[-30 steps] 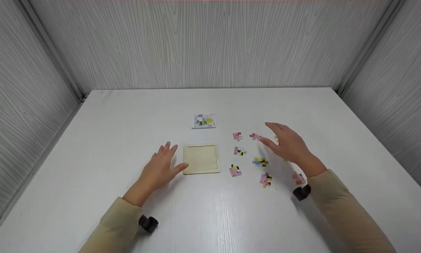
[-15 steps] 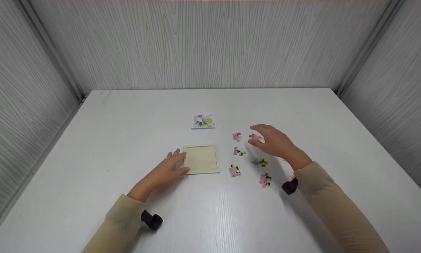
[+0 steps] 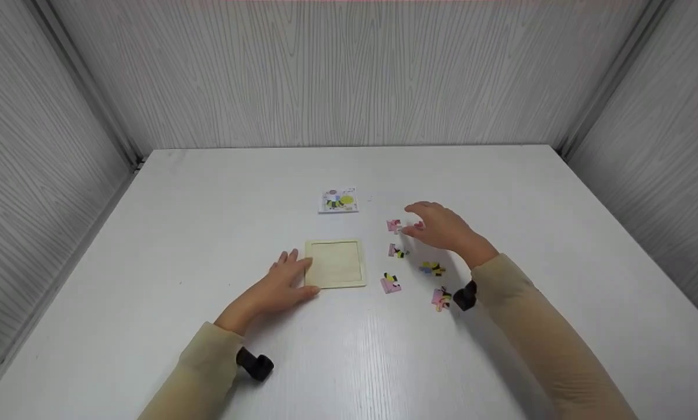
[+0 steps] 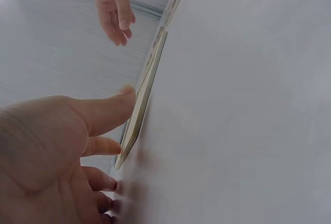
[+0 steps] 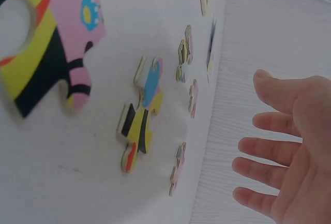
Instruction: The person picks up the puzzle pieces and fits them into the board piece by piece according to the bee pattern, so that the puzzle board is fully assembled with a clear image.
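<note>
My left hand [image 3: 276, 289] lies at the left edge of a square wooden puzzle tray [image 3: 337, 262], index finger and thumb at its rim, fingers extended. In the left wrist view the thumb tip overlaps the edge of the tray [image 4: 139, 110]; firm contact cannot be told. Above the scattered jigsaw pieces hovers my right hand [image 3: 439, 226], fingers loosely bent, holding nothing. A pink jigsaw piece [image 3: 393, 225] lies just left of its fingertips, and another pink piece [image 3: 419, 226] is partly hidden by the hand. In the right wrist view the hand [image 5: 289, 146] is apart from the pieces.
Several more jigsaw pieces lie right of the tray: a pink-and-black one [image 3: 397, 251], a pink corner one [image 3: 390, 283], a yellow-and-blue one [image 3: 432, 268] and a pink-and-yellow one [image 3: 441, 298]. Behind the tray lies a bee picture card [image 3: 339, 200]. Wood-grain panels [image 3: 349, 76] enclose the white table.
My right hand has moved left over the pieces, towards the leftmost pink one. My left hand has shifted slightly right, up to the tray's edge. Tray and card stay in place.
</note>
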